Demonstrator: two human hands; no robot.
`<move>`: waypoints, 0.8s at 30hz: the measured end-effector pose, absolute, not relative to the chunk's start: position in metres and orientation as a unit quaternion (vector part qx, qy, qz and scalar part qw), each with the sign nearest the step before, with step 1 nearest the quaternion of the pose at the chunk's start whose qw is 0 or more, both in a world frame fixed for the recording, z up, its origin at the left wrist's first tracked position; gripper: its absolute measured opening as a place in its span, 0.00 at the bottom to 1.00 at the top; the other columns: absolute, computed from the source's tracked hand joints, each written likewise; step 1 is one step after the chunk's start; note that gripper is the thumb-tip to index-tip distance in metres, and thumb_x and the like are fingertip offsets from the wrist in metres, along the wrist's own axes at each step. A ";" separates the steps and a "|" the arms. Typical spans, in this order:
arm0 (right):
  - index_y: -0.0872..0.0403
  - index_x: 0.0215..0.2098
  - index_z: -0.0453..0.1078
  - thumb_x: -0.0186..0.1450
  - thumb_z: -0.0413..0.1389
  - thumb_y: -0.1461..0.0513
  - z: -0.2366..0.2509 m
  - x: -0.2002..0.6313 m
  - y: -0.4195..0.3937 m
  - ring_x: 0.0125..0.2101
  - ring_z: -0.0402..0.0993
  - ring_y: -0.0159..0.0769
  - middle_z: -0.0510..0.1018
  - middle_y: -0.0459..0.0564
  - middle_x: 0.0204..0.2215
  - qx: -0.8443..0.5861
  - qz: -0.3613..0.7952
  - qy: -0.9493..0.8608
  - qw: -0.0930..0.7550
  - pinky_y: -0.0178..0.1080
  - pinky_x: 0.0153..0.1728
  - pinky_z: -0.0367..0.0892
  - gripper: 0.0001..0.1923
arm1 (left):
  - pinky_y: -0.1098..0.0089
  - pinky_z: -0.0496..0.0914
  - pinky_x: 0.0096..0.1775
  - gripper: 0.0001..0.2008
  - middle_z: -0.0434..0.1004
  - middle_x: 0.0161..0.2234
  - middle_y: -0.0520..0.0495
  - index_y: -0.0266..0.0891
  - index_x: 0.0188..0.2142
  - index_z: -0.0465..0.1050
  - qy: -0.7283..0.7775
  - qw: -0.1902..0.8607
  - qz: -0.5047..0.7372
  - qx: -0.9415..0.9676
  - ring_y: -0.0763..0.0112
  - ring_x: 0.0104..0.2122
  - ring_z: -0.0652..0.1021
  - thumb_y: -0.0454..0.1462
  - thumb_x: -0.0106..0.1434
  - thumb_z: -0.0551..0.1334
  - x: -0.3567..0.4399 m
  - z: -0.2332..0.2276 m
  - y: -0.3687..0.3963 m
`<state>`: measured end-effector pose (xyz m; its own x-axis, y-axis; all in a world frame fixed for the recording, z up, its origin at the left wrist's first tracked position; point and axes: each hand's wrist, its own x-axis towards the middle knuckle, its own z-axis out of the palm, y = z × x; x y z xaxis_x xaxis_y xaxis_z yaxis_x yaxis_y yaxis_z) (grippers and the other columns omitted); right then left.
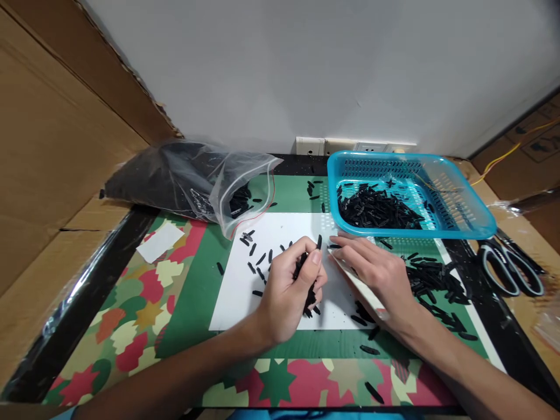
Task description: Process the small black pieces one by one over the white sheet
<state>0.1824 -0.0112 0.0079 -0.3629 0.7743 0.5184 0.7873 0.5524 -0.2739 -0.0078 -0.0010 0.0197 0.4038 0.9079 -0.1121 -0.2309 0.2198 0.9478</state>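
My left hand (291, 289) is closed on a bunch of small black rod-shaped pieces (310, 298) above a white sheet (280, 233) on the table. My right hand (380, 274) rests beside it, fingers flat, holding a thin pale strip (356, 282) against the sheet; one black piece (335, 246) lies at its fingertips. More black pieces lie scattered on the sheet (258, 259) and heaped to the right of my right hand (431, 280).
A blue plastic basket (464, 224) with black pieces stands at the back right. A clear zip bag (192, 181) of black pieces lies at the back left. Scissors (510, 265) lie at the right edge. Cardboard walls flank the patterned mat (131, 315).
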 end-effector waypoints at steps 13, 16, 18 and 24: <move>0.56 0.42 0.77 0.78 0.51 0.69 0.001 0.185 -0.008 0.42 0.82 0.46 0.87 0.56 0.46 -0.431 -0.079 -0.869 0.229 0.45 0.40 0.73 0.12 | 0.82 0.56 0.16 0.23 0.62 0.21 0.61 0.40 0.30 0.58 0.340 0.750 0.379 0.423 0.84 0.13 0.66 0.50 0.73 0.65 -0.009 0.023 0.008; 0.56 0.54 0.75 0.78 0.55 0.66 0.004 0.183 -0.010 0.39 0.83 0.41 0.87 0.54 0.44 -0.461 0.009 -0.827 0.322 0.42 0.40 0.75 0.09 | 0.83 0.57 0.17 0.22 0.63 0.22 0.60 0.40 0.30 0.59 0.333 0.763 0.353 0.428 0.85 0.14 0.65 0.50 0.74 0.63 -0.010 0.021 0.007; 0.55 0.61 0.72 0.78 0.57 0.65 0.006 0.183 -0.011 0.40 0.84 0.38 0.87 0.54 0.46 -0.468 0.096 -0.789 0.386 0.39 0.41 0.77 0.14 | 0.83 0.58 0.17 0.22 0.63 0.22 0.60 0.40 0.31 0.60 0.319 0.776 0.331 0.432 0.85 0.15 0.66 0.50 0.74 0.63 -0.010 0.020 0.006; 0.55 0.54 0.76 0.76 0.56 0.71 0.010 0.192 -0.006 0.47 0.85 0.40 0.86 0.55 0.47 -0.392 0.093 -0.815 0.417 0.39 0.48 0.78 0.12 | 0.83 0.58 0.16 0.21 0.63 0.22 0.61 0.41 0.33 0.59 0.298 0.832 0.259 0.390 0.85 0.14 0.63 0.50 0.73 0.64 -0.009 0.021 0.008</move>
